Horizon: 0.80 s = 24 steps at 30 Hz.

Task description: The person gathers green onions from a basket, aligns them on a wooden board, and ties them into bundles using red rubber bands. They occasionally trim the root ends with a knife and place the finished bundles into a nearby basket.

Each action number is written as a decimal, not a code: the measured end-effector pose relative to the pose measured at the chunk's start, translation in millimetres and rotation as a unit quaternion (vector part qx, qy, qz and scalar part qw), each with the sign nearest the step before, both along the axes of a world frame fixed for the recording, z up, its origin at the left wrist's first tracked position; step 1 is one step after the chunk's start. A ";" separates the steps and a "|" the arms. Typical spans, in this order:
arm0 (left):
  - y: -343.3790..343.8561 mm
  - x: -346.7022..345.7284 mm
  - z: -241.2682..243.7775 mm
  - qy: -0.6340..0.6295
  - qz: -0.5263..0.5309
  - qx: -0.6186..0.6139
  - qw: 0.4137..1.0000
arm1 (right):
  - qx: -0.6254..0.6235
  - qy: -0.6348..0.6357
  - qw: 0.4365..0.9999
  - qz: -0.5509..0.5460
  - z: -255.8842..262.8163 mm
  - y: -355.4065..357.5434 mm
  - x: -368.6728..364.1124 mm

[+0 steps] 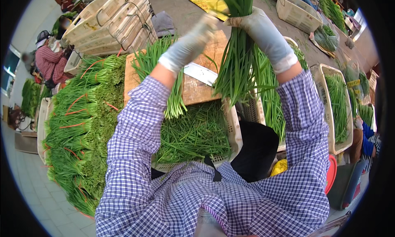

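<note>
My right hand, in a pale glove, grips a thick bunch of garlic chives held up over a wooden board. The leaves hang down past the board's right edge. Beside the bunch is my left hand, also gloved; motion blur hides what its fingers do. A broad metal blade lies on the board between my arms, its handle not visible. Another pile of chives lies under my left forearm, its pale cut ends over the board's front edge. Loose green trimmings fill the plastic crate below.
Tied chive bunches are heaped on the left. Stacked plastic crates stand behind them. On the right are chives in a crate and a red round object. A yellow sack lies on the floor ahead. Other people sit nearby.
</note>
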State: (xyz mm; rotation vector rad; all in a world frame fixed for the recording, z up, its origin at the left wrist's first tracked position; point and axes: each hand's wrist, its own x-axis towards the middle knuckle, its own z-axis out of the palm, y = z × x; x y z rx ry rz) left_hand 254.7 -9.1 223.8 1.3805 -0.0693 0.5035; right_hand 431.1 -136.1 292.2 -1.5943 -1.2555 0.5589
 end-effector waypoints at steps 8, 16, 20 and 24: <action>-58.1 -85.8 0.6 -0.108 0.019 -0.145 0.983 | -0.098 0.201 0.971 0.089 -23.6 -33.0 -76.9; -120.9 -133.3 -14.9 0.063 0.238 0.127 0.961 | -0.035 -0.161 0.977 0.138 -1.0 -51.5 -185.7; -116.5 -133.5 -65.1 -0.104 0.390 0.057 0.913 | -0.033 -0.208 0.960 0.184 -8.4 -45.2 -209.4; -132.6 -162.4 -27.0 -0.091 0.409 -0.032 0.907 | 0.045 -0.153 0.972 0.173 8.4 -94.2 -194.0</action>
